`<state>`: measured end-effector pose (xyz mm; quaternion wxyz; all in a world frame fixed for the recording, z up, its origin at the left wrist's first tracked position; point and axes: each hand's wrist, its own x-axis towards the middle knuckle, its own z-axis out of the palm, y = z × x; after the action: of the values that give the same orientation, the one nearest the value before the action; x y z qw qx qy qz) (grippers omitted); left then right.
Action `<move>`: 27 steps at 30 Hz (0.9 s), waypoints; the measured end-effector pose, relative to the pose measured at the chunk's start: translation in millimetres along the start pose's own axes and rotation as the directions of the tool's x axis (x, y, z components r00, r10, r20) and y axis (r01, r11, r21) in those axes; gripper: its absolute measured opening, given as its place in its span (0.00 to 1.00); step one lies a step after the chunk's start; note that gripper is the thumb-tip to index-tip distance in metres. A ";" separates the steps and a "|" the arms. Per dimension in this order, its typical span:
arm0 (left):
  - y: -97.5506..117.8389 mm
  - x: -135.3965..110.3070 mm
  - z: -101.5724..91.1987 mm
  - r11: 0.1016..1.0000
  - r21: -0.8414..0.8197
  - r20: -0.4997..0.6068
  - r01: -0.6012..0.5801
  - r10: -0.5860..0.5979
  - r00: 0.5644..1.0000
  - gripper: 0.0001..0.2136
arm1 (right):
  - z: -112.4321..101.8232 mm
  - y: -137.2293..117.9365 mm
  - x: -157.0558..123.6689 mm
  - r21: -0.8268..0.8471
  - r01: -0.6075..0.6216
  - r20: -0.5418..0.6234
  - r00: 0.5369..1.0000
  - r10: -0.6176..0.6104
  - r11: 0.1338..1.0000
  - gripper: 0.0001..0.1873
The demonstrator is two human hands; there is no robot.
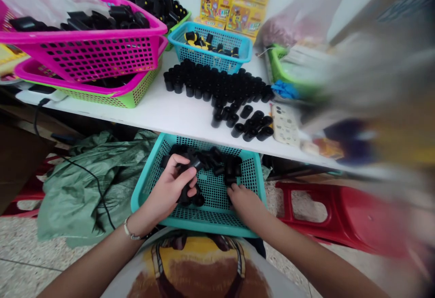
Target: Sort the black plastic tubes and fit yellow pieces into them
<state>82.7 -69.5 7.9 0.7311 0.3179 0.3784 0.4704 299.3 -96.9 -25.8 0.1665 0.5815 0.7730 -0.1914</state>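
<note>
My left hand (169,187) is raised over a teal plastic mesh basket (204,222) and grips a black plastic part (192,164). My right hand (243,202) rests low in the basket, its fingers on or beside a small heap of black plastic parts (217,164). More of these parts lie under my left hand. The basket sits directly in front of my body, and its near rim lies below my wrists.
Rows of black cylinders (214,91) stand on a white shelf (163,116). Pink, green and blue baskets hold black parts behind them. Yellow boxes stack at the back. A green sack lies on the floor at left, a red stool at right. A blurred object covers the right side.
</note>
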 end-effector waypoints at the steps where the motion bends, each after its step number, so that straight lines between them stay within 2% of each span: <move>1: -1.3 -0.5 -0.3 0.999 0.029 0.029 -0.016 0.015 0.999 0.12 | -1.8 1.4 -0.9 0.044 0.031 -0.004 1.000 -0.031 0.999 0.10; 3: -2.9 -1.6 -1.2 0.991 0.125 0.063 -0.056 0.048 0.997 0.11 | -11.1 3.2 -6.4 0.243 0.113 -0.078 0.992 -0.097 0.963 0.13; 4: -3.1 -2.2 -1.6 0.979 0.188 0.068 -0.077 0.065 0.996 0.11 | -17.3 2.8 -10.4 0.380 0.171 -0.167 0.979 -0.114 0.909 0.14; 5: -3.0 -2.9 -1.9 0.963 0.251 0.071 -0.095 0.079 0.994 0.11 | -23.7 1.1 -14.9 0.509 0.243 -0.282 0.953 -0.107 0.826 0.12; 7: -2.2 -4.3 -2.0 0.931 0.347 0.089 -0.115 0.089 0.992 0.12 | -35.6 -6.1 -22.9 0.647 0.403 -0.500 0.865 -0.039 0.647 0.11; 9: -1.7 -6.1 -1.7 0.915 0.382 0.135 -0.125 0.079 0.988 0.13 | -44.2 -16.8 -27.2 0.661 0.492 -0.589 0.808 -0.013 0.567 0.16; 12: -2.3 -9.6 -2.1 0.918 0.378 0.225 -0.125 0.040 0.974 0.13 | -49.4 -31.0 -26.1 0.693 0.516 -0.573 0.818 -0.050 0.503 0.25; 16: -3.5 -13.4 -4.0 0.969 0.233 0.299 -0.087 0.014 0.954 0.13 | -49.5 -31.8 -23.5 0.737 0.506 -0.574 0.819 0.017 0.448 0.17; 19: -2.4 -12.9 -4.4 0.984 0.164 0.253 -0.067 0.024 0.967 0.12 | -53.2 -22.4 -27.2 0.722 0.511 -0.588 0.809 0.023 0.465 0.17; 22: -0.8 -10.2 -3.6 0.952 0.305 0.204 -0.005 -0.061 0.977 0.11 | -58.5 -16.5 -31.7 0.653 0.560 -0.588 0.799 -0.125 0.510 0.20; 24: -0.6 -8.5 -3.1 0.914 0.400 0.219 0.068 -0.167 0.961 0.11 | -60.0 -16.6 -33.0 0.626 0.573 -0.549 0.806 -0.222 0.530 0.25; 27: -0.9 -8.0 -3.7 0.888 0.430 0.218 0.164 -0.278 0.935 0.13 | -58.8 -19.7 -33.2 0.663 0.524 -0.502 0.841 -0.203 0.534 0.30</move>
<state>77.8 -76.9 7.3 0.7436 0.4786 0.3967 0.2460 287.2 -100.8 43.3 -0.2937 0.4412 0.7330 -0.4264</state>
